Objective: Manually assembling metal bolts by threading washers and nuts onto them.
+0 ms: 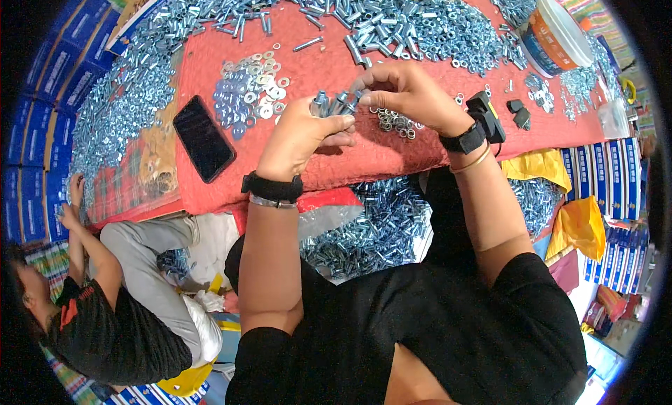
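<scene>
My left hand [297, 135] is closed round several metal anchor bolts [334, 105], their ends pointing up and away from me. Thumb and fingers of my right hand [413, 97] are pinched at the tip of the rightmost bolt; whether a small part is between them is hidden. Beneath my right hand lies a small pile of ring washers [396, 123] on the red table cover [294, 76]. Flat washers [262, 90], silver and bluish, are spread beyond my left hand. Farther back are heaps of metal sleeves [385, 27] and nuts [458, 41].
A black phone [204, 139] lies left of my left hand. At the far right stands a white and orange bucket [556, 37]. Loose bolts [378, 226] fill a bag below the table edge. A co-worker [105, 314] sits at left, hands at the bolt heap [129, 104]. Blue boxes [35, 139] are stacked there.
</scene>
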Action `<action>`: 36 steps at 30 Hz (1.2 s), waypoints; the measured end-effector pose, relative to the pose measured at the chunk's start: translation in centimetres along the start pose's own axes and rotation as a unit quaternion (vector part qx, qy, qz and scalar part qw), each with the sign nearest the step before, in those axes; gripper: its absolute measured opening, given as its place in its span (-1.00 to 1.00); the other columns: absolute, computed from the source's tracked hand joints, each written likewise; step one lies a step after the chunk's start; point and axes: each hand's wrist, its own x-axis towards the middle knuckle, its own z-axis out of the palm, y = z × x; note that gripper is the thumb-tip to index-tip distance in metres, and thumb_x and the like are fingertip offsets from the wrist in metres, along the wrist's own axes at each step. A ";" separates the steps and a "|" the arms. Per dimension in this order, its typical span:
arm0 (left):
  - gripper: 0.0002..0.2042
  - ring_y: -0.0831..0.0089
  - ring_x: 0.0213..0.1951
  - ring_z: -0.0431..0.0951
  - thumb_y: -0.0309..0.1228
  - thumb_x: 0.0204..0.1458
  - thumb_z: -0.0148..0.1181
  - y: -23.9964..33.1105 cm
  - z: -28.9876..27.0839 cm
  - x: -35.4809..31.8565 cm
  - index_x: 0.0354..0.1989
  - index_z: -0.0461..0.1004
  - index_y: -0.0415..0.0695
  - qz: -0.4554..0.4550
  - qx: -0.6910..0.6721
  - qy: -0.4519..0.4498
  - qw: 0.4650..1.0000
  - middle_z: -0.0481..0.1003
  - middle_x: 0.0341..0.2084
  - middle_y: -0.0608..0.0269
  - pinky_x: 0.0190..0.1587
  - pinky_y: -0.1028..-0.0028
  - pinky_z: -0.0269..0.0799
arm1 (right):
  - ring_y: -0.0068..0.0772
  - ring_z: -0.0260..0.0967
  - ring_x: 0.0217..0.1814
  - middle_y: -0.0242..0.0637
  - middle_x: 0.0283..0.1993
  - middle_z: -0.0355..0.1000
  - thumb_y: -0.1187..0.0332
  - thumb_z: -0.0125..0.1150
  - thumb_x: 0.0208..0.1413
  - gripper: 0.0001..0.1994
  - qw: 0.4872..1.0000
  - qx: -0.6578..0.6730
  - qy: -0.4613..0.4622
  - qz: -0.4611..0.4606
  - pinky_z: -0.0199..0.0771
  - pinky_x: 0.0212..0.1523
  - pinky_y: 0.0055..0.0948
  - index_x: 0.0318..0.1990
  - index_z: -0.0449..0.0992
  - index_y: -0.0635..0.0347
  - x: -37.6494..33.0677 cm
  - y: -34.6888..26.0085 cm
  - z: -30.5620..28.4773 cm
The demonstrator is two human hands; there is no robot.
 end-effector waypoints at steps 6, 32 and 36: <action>-0.81 0.44 -0.51 0.59 -0.47 -0.04 0.24 0.0 0.1 0.0 -0.28 0.43 -0.28 -0.006 0.021 -0.014 1.000 0.51 -0.47 0.20 -0.48 0.54 0.55 | -0.69 0.29 -0.38 -0.43 -0.45 0.43 0.39 0.20 0.08 -0.84 0.996 -0.086 -0.020 0.014 0.33 -0.35 -0.58 -0.29 0.51 0.34 0.2 -0.2 -0.2; -0.81 0.42 -0.49 0.59 -0.51 -0.02 0.21 0.0 -0.8 -0.1 -0.24 0.40 -0.27 0.000 -0.012 0.002 1.000 0.52 -0.46 0.17 -0.45 0.52 0.54 | -0.61 0.28 -0.46 -0.39 -0.43 0.42 -0.05 -0.24 0.28 -0.47 0.998 0.051 0.039 0.013 0.31 -0.42 -0.59 -0.22 0.51 0.26 -0.4 -0.6 0.7; -0.82 0.43 -0.50 0.58 -0.52 -0.02 0.21 -0.5 -0.7 0.2 -0.25 0.41 -0.28 0.009 -0.011 -0.012 1.000 0.51 -0.48 0.18 -0.44 0.52 0.54 | -0.55 0.29 -0.50 -0.37 -0.54 0.41 -0.16 -0.15 0.20 -0.40 0.997 -0.012 -0.004 0.071 0.32 -0.44 -0.51 -0.30 0.56 0.29 -0.2 -0.4 -0.6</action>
